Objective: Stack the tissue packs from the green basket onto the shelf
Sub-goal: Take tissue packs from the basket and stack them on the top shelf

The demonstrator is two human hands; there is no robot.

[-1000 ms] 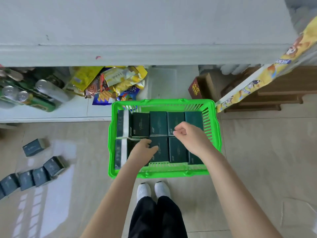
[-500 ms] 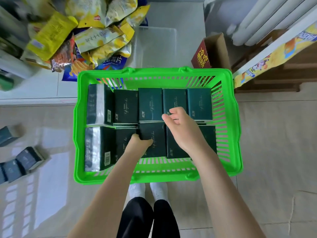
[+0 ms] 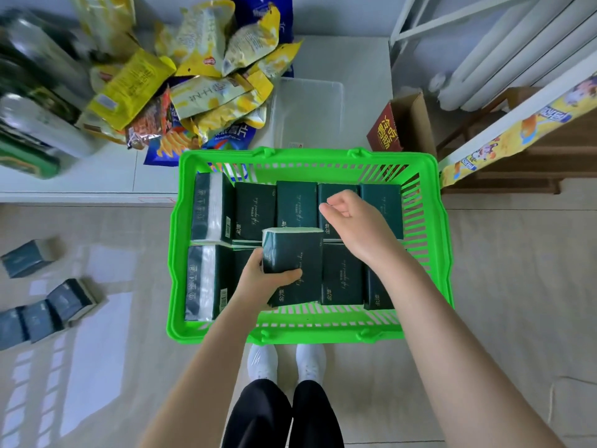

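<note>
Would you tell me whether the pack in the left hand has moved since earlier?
Yes. The pack in the left hand has risen out of the front row in the basket, its far edge now overlapping the back row.

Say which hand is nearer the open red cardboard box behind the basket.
Right. The right hand hovers over the green plastic basket's far row, short of the red cardboard box; the left hand grips a dark green tissue pack farther back.
</note>
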